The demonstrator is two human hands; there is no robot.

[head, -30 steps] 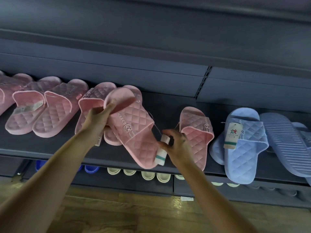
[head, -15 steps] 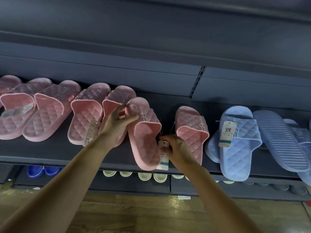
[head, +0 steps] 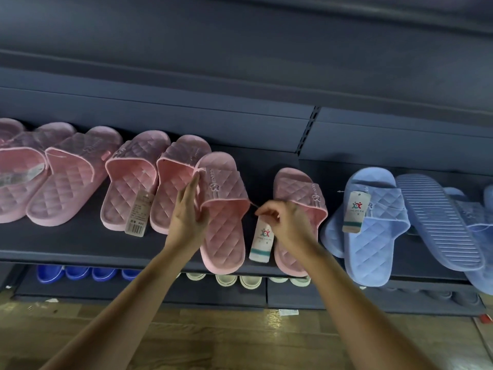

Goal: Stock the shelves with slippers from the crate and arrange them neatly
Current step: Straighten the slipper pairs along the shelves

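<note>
The pink slipper (head: 224, 222) is now lying sole-down on the shelf (head: 80, 244), toe pointing far and heel reaching the near edge. A second ago it was being held up, tilted, off the shelf. It is sitting just right of the pink row (head: 133, 177), overlapping the nearest one there. Its likely partner, a second pink slipper (head: 296, 188), is lying to its right with a gap between them.

The left hand (head: 186, 214) is no longer clasping the strap. Its grip is spread, with straight fingers lying along the slipper's left side, seemingly nudging it into line. The right hand (head: 282, 220) is keeping its grip pinched on the string at the top of the hang tag (head: 262, 241), which is lying in the gap between the two slippers.

This slipper is looking placed, so the work is probably shifting to tidying: tucking the tag away and closing the gap.

Further right, blue slippers (head: 373, 231) are lying unevenly, with an upturned blue slipper (head: 440, 222) showing its ribbed sole. A lower shelf (head: 133, 292) is holding more pairs above the wooden floor (head: 240, 340). The crate is not showing.
</note>
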